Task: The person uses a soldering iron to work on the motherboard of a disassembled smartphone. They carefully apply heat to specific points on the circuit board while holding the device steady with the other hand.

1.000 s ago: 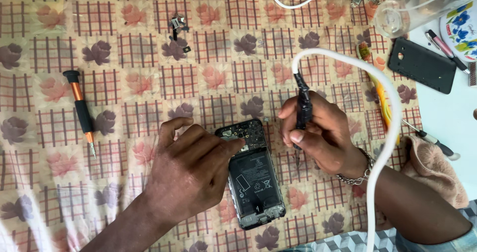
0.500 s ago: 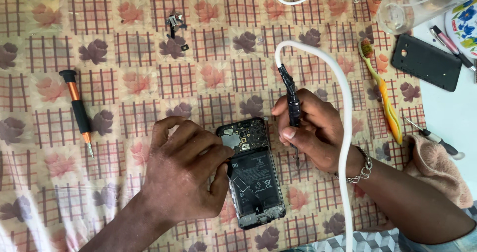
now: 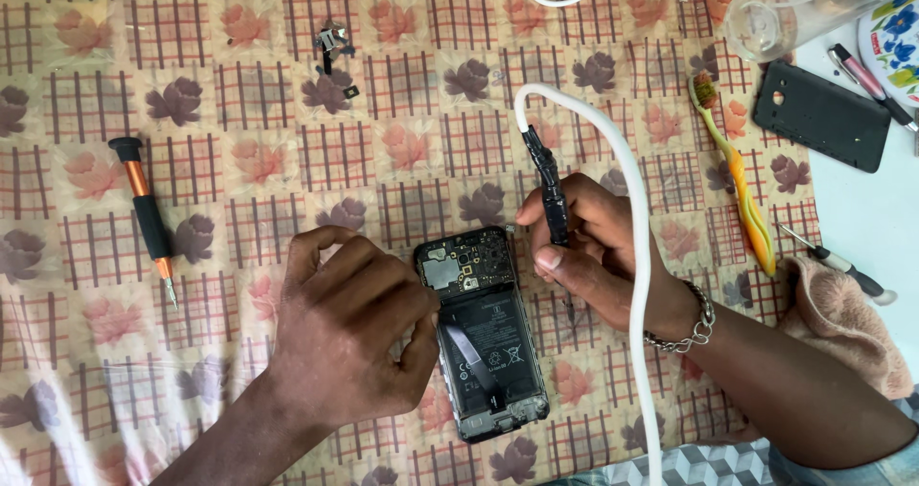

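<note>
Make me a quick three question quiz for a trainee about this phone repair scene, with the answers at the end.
1. True or false: the left hand rests on the opened phone.
2. Which thing lies left of the left hand on the patterned cloth? A) toothbrush B) screwdriver C) phone back cover
3. Fill in: the right hand grips a black tool joined to a white ____.

Key:
1. True.
2. B, the orange and black screwdriver. The toothbrush and back cover lie to the right.
3. Cable.
</note>
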